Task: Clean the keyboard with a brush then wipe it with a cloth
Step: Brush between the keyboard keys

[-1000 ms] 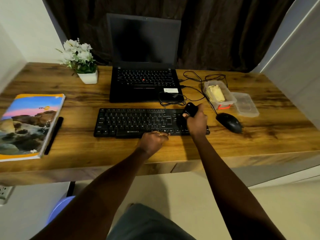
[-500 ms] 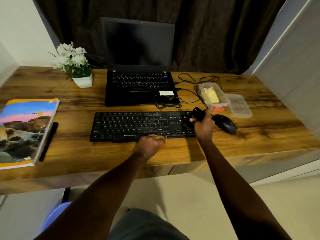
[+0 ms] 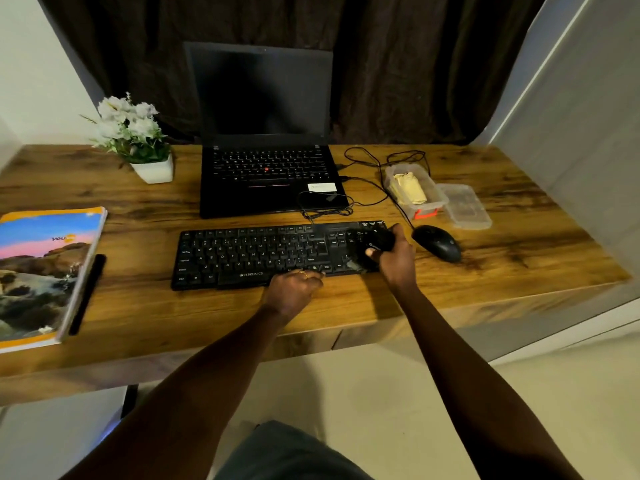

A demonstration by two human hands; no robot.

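Brush meets keyboard at a wooden desk

Head view: at centre right of the frame, the right hand [image 3: 394, 263] grips a black brush [image 3: 375, 242], fingers wrapped round it, bristles down on the right end of the black keyboard [image 3: 263, 254], which lies mid-frame on the desk [image 3: 519, 258]. The left hand [image 3: 292, 289] rests at the keyboard's near edge, fingers curled; whether they grip it cannot be told. A mouse [image 3: 438, 242] sits just right of the keyboard, an open laptop [image 3: 266, 168] above it, a clear container [image 3: 414, 190] at upper right, and a book [image 3: 41, 271] at far left.
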